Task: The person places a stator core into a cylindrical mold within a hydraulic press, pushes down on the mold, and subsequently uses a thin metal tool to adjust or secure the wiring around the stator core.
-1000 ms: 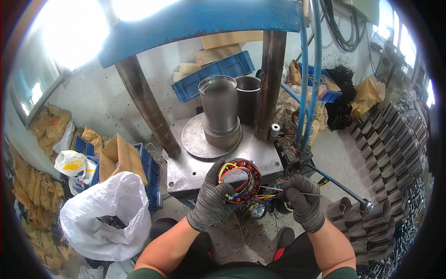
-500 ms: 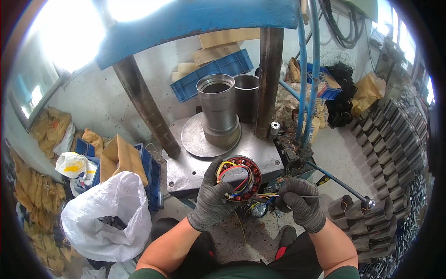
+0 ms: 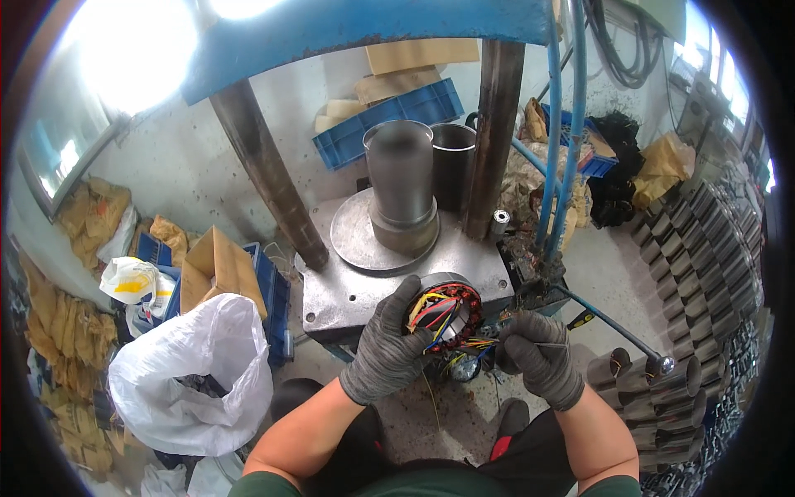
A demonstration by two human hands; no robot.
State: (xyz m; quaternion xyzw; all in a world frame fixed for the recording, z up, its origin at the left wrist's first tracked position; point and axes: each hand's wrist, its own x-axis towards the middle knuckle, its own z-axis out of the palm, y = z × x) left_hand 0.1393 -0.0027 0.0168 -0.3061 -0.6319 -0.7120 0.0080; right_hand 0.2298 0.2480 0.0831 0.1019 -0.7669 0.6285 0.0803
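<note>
My left hand [image 3: 385, 344], in a grey glove, grips a motor stator [image 3: 451, 298] by its side. The stator is a ring with red and black windings and a steel outer wall, tilted so its opening faces me. Yellow, red, blue, green and white lead wires [image 3: 435, 319] loop across it and run out to the right. There my right hand [image 3: 538, 356], also gloved, is closed round the wire bundle's end. A thin strand or rod shows along its fingers; I cannot tell which. Behind the stator, a steel cylinder [image 3: 400, 178] stands on a round plate [image 3: 352, 240] on the press bed.
A blue press frame [image 3: 364, 37] with two steel columns [image 3: 269, 178] surrounds the bed [image 3: 327, 294]. A blue lever with a ball end [image 3: 665, 364] juts out right. Metal sleeves [image 3: 662, 398] are stacked at right. A white sack [image 3: 149, 389] and cardboard box [image 3: 219, 269] stand left.
The stator has tilted back and shifted slightly right in my left hand, so its steel side now shows. My right hand stays closed at the wire ends. The whole view has moved a little.
</note>
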